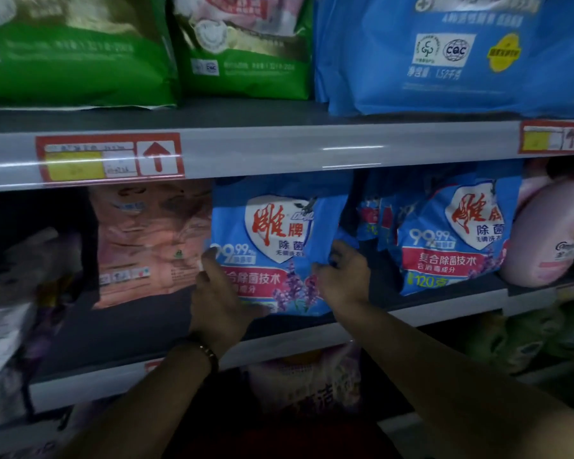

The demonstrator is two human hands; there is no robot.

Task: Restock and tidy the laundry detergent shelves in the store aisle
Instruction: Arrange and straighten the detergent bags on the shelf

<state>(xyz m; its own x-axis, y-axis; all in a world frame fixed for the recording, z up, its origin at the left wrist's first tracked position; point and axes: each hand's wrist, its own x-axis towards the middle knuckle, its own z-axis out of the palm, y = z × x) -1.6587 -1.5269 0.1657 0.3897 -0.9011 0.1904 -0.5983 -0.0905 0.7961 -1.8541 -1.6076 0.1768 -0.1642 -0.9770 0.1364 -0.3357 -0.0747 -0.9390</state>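
Both our hands are on one blue detergent bag [272, 226], which stands upright on the middle shelf [421, 314]. Our left hand [217, 293] grasps the bag's left edge, and our right hand [343, 279] has its fingers curled round the bag's right edge. Touching the bag's left side is a pink bag [150, 243]. To its right, with a dark gap between, stands a second blue bag [454, 240]. Above the bag, green bags [80, 61] sit on the upper shelf [279, 150].
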